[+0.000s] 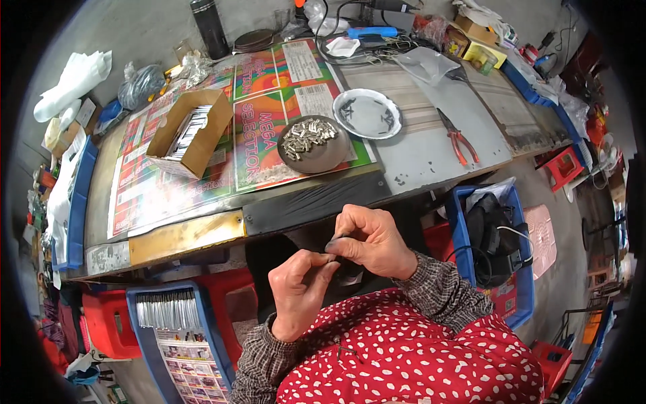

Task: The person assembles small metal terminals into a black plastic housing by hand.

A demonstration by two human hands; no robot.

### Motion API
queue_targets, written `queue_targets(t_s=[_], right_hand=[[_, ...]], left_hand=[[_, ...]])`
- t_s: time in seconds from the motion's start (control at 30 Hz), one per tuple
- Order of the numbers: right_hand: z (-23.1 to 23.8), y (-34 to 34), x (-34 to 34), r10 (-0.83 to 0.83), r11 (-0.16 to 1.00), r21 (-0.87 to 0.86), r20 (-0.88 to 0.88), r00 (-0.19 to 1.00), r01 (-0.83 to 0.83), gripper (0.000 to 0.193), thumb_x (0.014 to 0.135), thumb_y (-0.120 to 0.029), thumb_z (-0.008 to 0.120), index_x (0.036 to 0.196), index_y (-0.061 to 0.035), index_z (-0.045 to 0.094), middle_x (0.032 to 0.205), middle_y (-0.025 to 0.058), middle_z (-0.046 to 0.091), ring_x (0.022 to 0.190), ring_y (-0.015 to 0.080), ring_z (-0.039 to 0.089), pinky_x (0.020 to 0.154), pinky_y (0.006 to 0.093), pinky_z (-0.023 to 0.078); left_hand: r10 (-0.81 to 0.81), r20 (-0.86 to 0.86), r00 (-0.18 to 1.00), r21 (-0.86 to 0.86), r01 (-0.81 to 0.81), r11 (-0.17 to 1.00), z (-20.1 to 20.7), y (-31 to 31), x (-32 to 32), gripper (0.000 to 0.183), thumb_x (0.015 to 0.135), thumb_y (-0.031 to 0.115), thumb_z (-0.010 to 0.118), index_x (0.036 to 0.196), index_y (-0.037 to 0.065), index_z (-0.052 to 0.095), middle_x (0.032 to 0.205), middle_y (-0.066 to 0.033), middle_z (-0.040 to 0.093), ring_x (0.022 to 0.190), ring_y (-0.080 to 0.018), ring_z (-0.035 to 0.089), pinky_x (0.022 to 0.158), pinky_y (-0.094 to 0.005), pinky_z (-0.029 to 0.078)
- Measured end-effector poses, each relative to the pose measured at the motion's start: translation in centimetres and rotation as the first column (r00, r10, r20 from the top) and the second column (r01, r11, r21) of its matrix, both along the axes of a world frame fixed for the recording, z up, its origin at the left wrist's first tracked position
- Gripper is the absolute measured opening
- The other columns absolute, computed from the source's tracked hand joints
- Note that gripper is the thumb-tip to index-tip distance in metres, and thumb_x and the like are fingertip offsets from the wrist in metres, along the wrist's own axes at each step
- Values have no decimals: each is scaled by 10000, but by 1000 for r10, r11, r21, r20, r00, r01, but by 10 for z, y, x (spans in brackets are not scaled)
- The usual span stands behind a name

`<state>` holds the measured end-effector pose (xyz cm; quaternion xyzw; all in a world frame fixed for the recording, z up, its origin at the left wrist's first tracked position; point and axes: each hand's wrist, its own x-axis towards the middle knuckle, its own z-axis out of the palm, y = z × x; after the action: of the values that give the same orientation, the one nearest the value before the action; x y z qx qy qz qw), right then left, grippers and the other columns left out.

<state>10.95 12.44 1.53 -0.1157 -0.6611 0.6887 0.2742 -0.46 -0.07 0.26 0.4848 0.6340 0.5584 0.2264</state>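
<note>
My left hand (296,289) and my right hand (370,242) meet in front of the table's near edge, above my lap. Thumb and fingers of each are pinched together, the fingertips almost touching. Whatever they pinch is too small and too covered to name. Beyond them on the table, a dark round dish (323,160) holds a heap of small silvery metal cylinders (308,137). Just behind it to the right stands a white bowl (367,101) with several small dark pieces inside. To the left, an open cardboard box (208,145) contains thin, pale, packed strips.
Pliers with red handles (463,145) lie on the table's right part. A blue crate (527,283) with a black bag stands low at right; another blue bin (145,337) with thin silvery rods is at lower left. A dark bottle (210,30) and cables (377,59) line the back.
</note>
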Motion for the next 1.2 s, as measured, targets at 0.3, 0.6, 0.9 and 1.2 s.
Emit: queue_targets(t_s=[0.3,0.6,0.9,1.2], right_hand=[[3,-7,-10,-94,986,-143,-18,995,91,142,857,-61,642,805,-19,517,740,4,541,548,24,468,468,170,365],[-1,-7,-6,3,995,-102,-22,1000,-5,184,859,-105,654,788,-31,501,677,-31,527,591,7,452,481,176,363],[-2,-9,-8,-42,977,-209,-7,999,40,128,859,-51,634,839,-14,513,731,13,539,540,29,465,450,171,353],[-10,-5,-7,21,994,-111,38,999,-16,183,863,-110,650,796,-33,497,674,-34,513,574,-1,438,469,165,351]], left_hand=[[160,-225,961,140,-131,981,-2,6,2,137,704,-49,695,795,0,605,679,-118,600,565,-231,582,510,-282,454],[93,-210,973,115,-70,991,0,3,0,125,712,-47,690,800,-8,611,673,-116,594,551,-223,575,506,-278,451],[93,-83,992,36,-91,995,1,2,-2,108,733,-30,695,797,-18,610,664,-95,594,542,-158,566,501,-249,437],[99,-185,978,111,-79,991,-4,3,-1,123,757,-33,686,772,-35,564,655,-62,578,545,-75,510,489,-213,399]])
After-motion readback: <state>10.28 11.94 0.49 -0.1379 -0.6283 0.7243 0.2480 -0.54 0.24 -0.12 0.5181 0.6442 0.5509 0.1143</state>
